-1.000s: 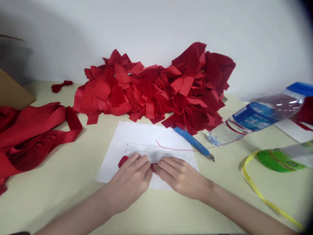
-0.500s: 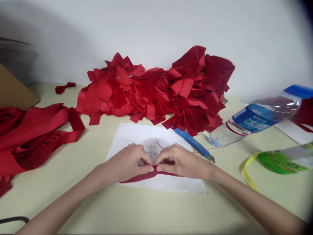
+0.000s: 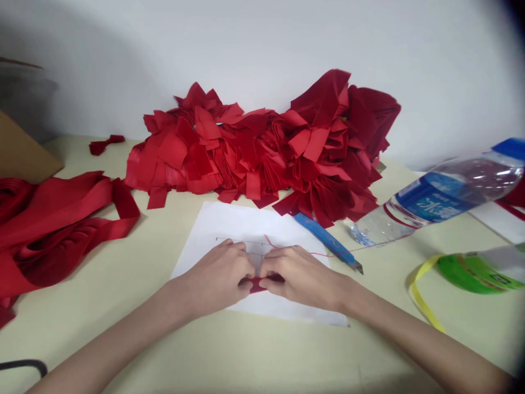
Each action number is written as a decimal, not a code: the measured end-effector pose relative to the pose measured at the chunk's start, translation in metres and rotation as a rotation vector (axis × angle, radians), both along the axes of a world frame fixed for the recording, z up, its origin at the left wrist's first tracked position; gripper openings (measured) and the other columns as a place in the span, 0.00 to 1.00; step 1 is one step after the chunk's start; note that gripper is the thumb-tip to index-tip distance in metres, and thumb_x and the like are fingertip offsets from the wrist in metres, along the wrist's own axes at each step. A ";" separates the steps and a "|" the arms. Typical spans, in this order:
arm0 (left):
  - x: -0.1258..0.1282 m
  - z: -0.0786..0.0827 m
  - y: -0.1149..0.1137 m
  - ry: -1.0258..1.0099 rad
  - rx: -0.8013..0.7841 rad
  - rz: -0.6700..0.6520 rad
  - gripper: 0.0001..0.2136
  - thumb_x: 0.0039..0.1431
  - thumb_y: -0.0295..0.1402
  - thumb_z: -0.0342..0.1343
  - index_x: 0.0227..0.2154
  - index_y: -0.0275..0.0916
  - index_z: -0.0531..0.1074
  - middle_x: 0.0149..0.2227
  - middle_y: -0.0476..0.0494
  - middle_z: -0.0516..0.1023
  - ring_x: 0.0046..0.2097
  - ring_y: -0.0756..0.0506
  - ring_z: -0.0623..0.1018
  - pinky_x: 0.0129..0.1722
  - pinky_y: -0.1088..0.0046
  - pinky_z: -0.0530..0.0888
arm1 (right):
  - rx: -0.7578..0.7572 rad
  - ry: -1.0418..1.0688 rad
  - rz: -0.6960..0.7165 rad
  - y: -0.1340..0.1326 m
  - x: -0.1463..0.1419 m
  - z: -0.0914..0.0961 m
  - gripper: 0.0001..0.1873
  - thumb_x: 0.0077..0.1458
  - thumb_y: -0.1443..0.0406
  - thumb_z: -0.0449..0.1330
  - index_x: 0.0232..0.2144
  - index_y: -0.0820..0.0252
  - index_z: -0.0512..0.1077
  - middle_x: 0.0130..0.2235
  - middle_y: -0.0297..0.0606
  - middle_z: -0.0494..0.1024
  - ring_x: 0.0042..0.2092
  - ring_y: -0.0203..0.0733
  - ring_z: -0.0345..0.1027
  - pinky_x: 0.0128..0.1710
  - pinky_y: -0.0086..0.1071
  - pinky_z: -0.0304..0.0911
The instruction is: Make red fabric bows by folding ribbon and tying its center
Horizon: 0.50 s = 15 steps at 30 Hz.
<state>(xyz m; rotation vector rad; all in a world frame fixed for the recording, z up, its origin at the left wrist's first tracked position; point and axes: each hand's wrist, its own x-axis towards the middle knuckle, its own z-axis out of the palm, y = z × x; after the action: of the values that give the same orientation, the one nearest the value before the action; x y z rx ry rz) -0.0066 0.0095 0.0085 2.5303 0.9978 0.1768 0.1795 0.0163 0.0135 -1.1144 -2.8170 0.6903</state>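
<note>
My left hand (image 3: pixel 219 276) and my right hand (image 3: pixel 297 275) meet over a white sheet of paper (image 3: pixel 229 227) with printed lines. Both are closed, pinching a small piece of red ribbon (image 3: pixel 257 284) between their fingertips. Most of the ribbon piece is hidden under the fingers. A thin red thread (image 3: pixel 315 253) runs from near my right hand toward the right across the paper.
A big heap of folded red ribbon pieces (image 3: pixel 266 148) lies behind the paper. Long red ribbon (image 3: pixel 57 219) is piled at left by a cardboard box (image 3: pixel 24 156). A blue utility knife (image 3: pixel 328 242), a lying water bottle (image 3: pixel 435 197) and green-yellow tape (image 3: pixel 463 271) are at right.
My hands drew the ribbon piece together at the middle: half a second ago it stretched out flat under both hands, now only a small bunched bit shows between the fingertips.
</note>
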 end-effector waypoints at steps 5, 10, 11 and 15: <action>0.000 -0.001 -0.003 -0.001 0.040 0.002 0.10 0.56 0.27 0.53 0.20 0.38 0.68 0.28 0.50 0.76 0.36 0.46 0.72 0.39 0.66 0.63 | 0.059 -0.037 0.027 -0.003 -0.001 0.000 0.07 0.54 0.69 0.56 0.25 0.61 0.70 0.27 0.31 0.74 0.31 0.35 0.67 0.34 0.29 0.58; -0.002 -0.016 -0.010 0.023 0.272 -0.059 0.10 0.60 0.27 0.47 0.26 0.37 0.70 0.29 0.46 0.75 0.36 0.45 0.70 0.38 0.65 0.64 | 0.237 -0.053 0.091 -0.008 0.004 -0.012 0.09 0.58 0.66 0.53 0.28 0.64 0.69 0.30 0.36 0.73 0.33 0.39 0.67 0.36 0.33 0.60; -0.003 -0.020 -0.012 0.043 0.336 -0.071 0.10 0.60 0.26 0.46 0.26 0.36 0.70 0.28 0.45 0.74 0.35 0.44 0.69 0.37 0.65 0.64 | 0.285 -0.052 0.111 -0.009 0.006 -0.015 0.09 0.59 0.66 0.53 0.28 0.64 0.69 0.31 0.37 0.73 0.34 0.40 0.67 0.37 0.34 0.61; -0.008 -0.031 -0.019 0.120 0.538 -0.152 0.09 0.59 0.22 0.45 0.29 0.35 0.70 0.28 0.43 0.72 0.34 0.43 0.68 0.33 0.65 0.63 | 0.462 -0.043 0.220 -0.010 0.011 -0.021 0.11 0.61 0.68 0.49 0.30 0.65 0.69 0.31 0.40 0.72 0.36 0.41 0.65 0.37 0.34 0.61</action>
<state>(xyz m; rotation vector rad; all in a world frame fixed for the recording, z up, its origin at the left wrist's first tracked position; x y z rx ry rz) -0.0149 -0.0091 -0.0223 3.1252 0.8843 0.2825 0.1906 0.0063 -0.0079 -0.7562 -2.9348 0.0056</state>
